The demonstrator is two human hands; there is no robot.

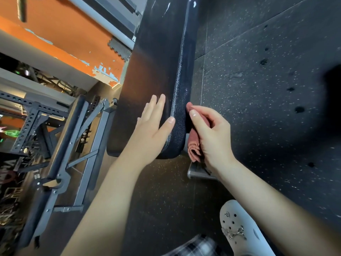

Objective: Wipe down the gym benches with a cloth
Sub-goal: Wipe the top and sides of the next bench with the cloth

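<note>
A white clog [238,228] stands on speckled black rubber floor [267,98]. The right hand [212,133] grips a reddish cloth [193,145] against the side of the dark bench [156,61]; the left hand [151,130] lies flat, fingers straight, on top. Beyond, a grey rack [25,130] and peeling orange wall [64,37].

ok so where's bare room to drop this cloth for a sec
The pad is bare on top beyond the left hand. So is the speckled floor right of it, past the right hand holding the cloth, and the strip between pad end and shoe. Left is crowded: a second bench and rack.
</note>
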